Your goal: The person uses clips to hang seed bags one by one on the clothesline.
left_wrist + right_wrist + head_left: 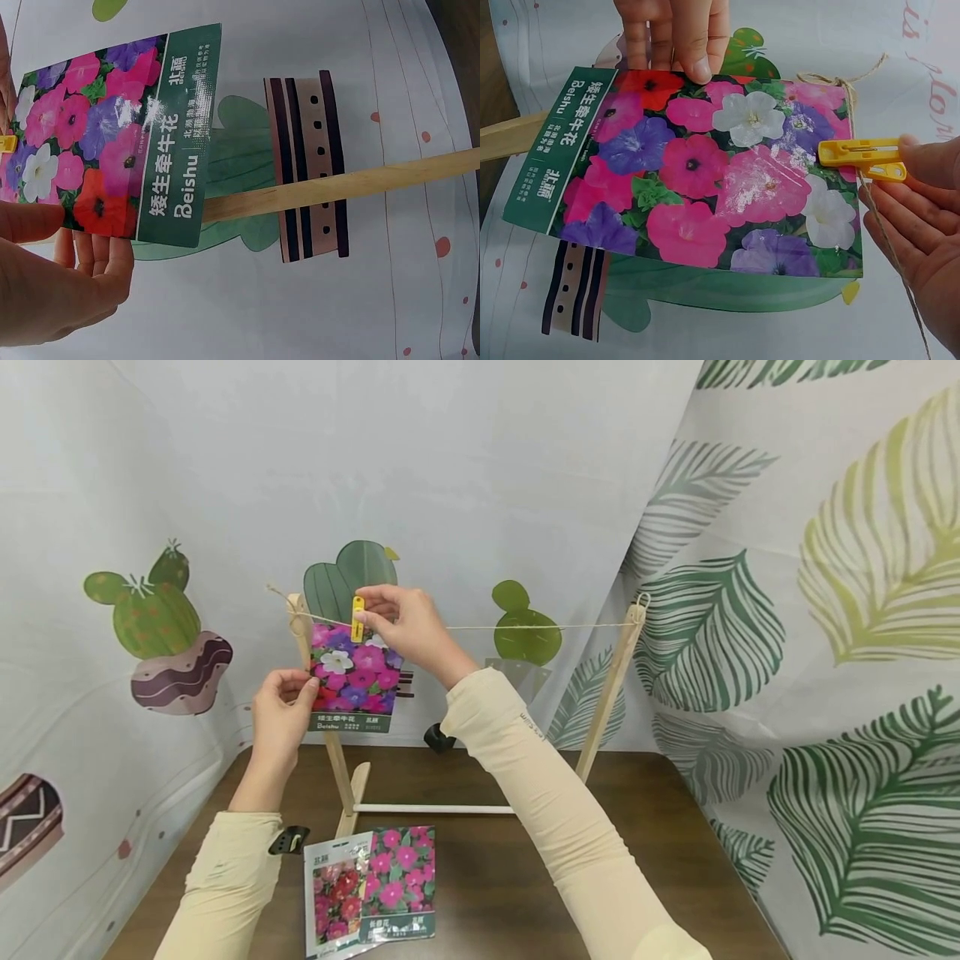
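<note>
A seed packet (pixel 356 681) with pink, purple and white flowers hangs upright at the left part of a thin string (pixel 480 627). My left hand (pixel 279 714) pinches its left edge between thumb and fingers. At its top edge, my right hand (pixel 411 625) pinches a yellow clothespin (pixel 357 620). In the right wrist view the clothespin (pixel 862 154) sits over the packet's top edge beside the string (pixel 889 232). The left wrist view shows the packet's green label band (pixel 180 139) and my left thumb in front of the packet.
The string runs between two wooden posts, the right post (pixel 611 689) standing apart. A white crossbar (pixel 431 809) joins the frame low down. Two more seed packets, one red-flowered (pixel 333 902) and one pink-flowered (pixel 401 881), lie overlapping on the brown table (pixel 510 885). A patterned cloth hangs behind.
</note>
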Demonstrator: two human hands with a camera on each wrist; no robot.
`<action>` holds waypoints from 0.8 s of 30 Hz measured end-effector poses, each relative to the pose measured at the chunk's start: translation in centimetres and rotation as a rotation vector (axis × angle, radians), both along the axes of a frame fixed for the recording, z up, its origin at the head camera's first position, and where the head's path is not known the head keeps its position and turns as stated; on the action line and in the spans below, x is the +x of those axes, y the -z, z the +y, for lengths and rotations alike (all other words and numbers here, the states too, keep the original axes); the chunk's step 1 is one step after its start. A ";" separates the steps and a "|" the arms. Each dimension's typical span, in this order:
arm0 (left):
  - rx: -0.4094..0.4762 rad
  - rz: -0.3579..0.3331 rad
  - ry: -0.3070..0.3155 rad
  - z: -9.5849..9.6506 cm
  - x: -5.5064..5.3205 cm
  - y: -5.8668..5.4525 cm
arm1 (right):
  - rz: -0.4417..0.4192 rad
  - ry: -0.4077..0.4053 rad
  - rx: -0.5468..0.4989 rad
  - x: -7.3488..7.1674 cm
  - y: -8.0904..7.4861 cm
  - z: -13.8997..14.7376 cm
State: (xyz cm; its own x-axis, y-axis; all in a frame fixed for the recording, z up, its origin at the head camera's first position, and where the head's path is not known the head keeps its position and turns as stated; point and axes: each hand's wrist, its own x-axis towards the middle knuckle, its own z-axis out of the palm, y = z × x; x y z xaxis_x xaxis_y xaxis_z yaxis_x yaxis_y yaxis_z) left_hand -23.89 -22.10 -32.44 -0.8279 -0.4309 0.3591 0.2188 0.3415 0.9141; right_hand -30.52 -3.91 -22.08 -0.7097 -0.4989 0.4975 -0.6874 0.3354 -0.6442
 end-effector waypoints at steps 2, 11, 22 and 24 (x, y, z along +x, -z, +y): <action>-0.002 0.008 -0.005 0.0 0.0 0.0 | 0.010 -0.001 0.010 0.1 0.0 0.0; -0.001 0.026 -0.015 0.2 0.1 0.0 | 0.024 -0.014 0.035 0.7 -0.2 0.0; 0.018 0.056 -0.016 0.6 0.6 -0.2 | 0.028 -0.015 0.042 0.8 0.0 0.0; 0.018 0.074 -0.028 0.7 0.7 -0.3 | 0.034 -0.015 0.044 0.8 0.0 0.0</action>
State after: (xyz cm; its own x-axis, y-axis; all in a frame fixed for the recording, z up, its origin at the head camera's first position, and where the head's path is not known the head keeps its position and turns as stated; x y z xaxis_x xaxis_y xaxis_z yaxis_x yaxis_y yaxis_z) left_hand -23.19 -21.39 -32.11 -0.7871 -0.4604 0.4105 0.2763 0.3318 0.9020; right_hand -29.71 -3.95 -22.11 -0.6851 -0.5311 0.4985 -0.7137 0.3527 -0.6051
